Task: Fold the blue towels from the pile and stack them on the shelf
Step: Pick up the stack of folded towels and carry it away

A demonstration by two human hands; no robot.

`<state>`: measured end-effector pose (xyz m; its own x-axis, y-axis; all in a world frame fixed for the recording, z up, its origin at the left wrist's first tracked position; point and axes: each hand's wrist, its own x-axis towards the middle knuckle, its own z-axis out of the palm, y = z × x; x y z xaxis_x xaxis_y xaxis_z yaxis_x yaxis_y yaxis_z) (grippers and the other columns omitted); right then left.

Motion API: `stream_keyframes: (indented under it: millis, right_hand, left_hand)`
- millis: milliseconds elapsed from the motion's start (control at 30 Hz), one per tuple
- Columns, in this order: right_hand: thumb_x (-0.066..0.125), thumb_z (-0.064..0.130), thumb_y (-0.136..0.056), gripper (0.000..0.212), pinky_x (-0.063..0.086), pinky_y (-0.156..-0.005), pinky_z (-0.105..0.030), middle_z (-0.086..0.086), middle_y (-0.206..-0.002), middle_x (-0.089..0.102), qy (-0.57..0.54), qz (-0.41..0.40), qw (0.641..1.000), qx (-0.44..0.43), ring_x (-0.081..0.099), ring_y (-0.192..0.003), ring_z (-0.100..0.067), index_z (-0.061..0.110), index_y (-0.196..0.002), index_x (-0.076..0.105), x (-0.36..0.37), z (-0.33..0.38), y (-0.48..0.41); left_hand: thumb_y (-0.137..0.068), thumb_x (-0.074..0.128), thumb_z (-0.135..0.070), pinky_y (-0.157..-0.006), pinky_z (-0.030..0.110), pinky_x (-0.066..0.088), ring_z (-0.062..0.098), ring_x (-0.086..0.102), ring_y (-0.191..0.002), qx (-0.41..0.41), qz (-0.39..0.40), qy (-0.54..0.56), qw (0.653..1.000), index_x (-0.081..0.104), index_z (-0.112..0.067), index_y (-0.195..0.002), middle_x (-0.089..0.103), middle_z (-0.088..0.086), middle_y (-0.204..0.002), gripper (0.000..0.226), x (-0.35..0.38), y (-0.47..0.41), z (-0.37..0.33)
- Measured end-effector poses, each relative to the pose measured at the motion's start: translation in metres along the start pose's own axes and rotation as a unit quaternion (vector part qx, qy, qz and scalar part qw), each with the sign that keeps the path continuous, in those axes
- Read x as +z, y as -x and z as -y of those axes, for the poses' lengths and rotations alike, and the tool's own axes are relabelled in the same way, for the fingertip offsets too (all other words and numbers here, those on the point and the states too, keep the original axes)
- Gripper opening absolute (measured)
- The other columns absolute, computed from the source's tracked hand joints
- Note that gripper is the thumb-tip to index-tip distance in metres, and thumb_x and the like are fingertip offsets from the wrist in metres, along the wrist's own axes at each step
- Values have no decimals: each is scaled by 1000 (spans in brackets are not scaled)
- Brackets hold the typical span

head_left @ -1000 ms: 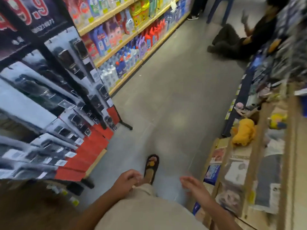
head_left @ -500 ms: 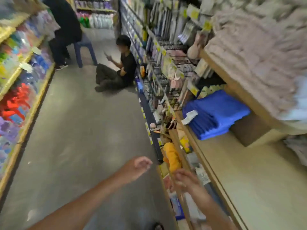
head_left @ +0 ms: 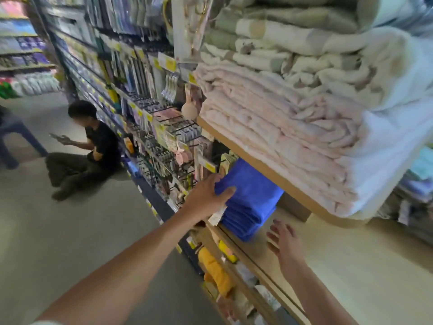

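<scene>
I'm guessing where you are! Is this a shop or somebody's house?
Most likely a shop. Folded blue towels and pink towels sit stacked on wooden shelves, small goods hang on hooks with yellow price tags, and more stocked shelves line the aisle.

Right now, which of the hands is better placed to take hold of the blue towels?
Left. The left hand rests on the blue towels, thumb on top; the right hand hovers open above the shelf, short of them.
</scene>
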<state>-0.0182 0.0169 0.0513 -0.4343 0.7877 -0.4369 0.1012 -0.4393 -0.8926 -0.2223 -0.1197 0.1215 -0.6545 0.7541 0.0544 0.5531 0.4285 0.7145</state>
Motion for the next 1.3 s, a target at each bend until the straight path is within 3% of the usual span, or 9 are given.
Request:
stream_keyframes:
  millis: [133, 200, 267, 400, 467, 600, 733, 1000, 1300]
  right_hand:
    - [61, 48, -97, 43, 53, -70, -38, -19, -113, 65, -36, -7, 994, 100, 67, -90, -33, 16, -126, 56, 7, 0, -23]
    - [65, 55, -93, 54, 54, -66, -37, -21, -114, 66, -54, -22, 990, 125, 68, -86, -34, 15, -127, 54, 9, 1, -31]
    - [67, 61, -88, 60, 54, -66, -37, -19, -109, 68, -70, -28, 986, 146, 68, -86, -33, 13, -124, 55, 14, 0, -35]
    - [69, 57, -86, 53, 51, -61, -31, -8, -73, 74, -98, -21, 986, 134, 67, -65, -23, 12, -113, 67, 30, -5, -38]
    - [77, 56, -74, 57, 47, -51, -27, -8, -63, 66, -126, -31, 984, 124, 60, -51, -18, 12, -108, 69, 39, -8, -37]
    - [83, 54, -71, 55, 58, -59, -31, -16, -93, 77, -207, 46, 971, 112, 75, -74, -28, 10, -104, 81, 57, -3, -32]
    - [80, 56, -80, 72, 43, -113, -47, -10, -139, 64, -207, 92, 972, 56, 61, -130, -27, 16, -137, 65, 71, -6, -24]
    - [64, 55, -94, 63, 31, -120, -59, -15, -148, 56, -278, 65, 958, 41, 53, -137, -37, 18, -144, 58, 44, -7, 7]
    - [61, 57, -90, 62, 42, -113, -58, -15, -142, 61, -301, -79, 950, -24, 58, -131, -37, 21, -141, 62, -60, -16, 95]
  left_hand:
    - [-59, 42, -104, -96, 52, 48, 39, 53, -125, -62, 128, -17, 990, 41, -8, -142, 48, 20, -144, 126, -3, -64, -11]
    - [-43, 47, -107, -89, 42, 51, 36, 48, -135, -74, 189, 21, 979, 34, -15, -152, 40, 10, -156, 143, 0, -87, -14]
    - [-41, 57, -103, -93, 37, 50, 32, 53, -131, -92, 250, 54, 962, 40, -23, -151, 46, 3, -151, 137, 8, -104, -11]
    - [-75, 74, -67, -80, 30, 50, 13, 61, -94, -107, 285, 116, 946, 49, -36, -123, 54, -4, -118, 62, 25, -123, 11]
    - [-83, 75, -54, -84, 33, 53, 18, 65, -100, -111, 302, 164, 933, 50, -34, -125, 58, -3, -117, 53, 26, -127, 21]
    - [-91, 70, -42, -56, 14, 54, -3, 67, -70, -97, 326, 223, 914, 50, -39, -104, 61, -15, -98, 24, 14, -131, 32]
    - [-67, 75, -60, -58, 18, 56, 2, 73, -73, -104, 370, 260, 886, 55, -47, -99, 69, -23, -90, 40, 4, -132, 40]
    - [-72, 81, -61, -82, 28, 56, 13, 71, -102, -62, 399, 308, 862, 53, -34, -133, 67, -11, -123, 72, 47, -113, 17]
    - [-41, 92, -69, -70, 22, 58, 13, 74, -98, -23, 465, 351, 813, 59, -26, -128, 76, -7, -112, 102, 144, -46, -73]
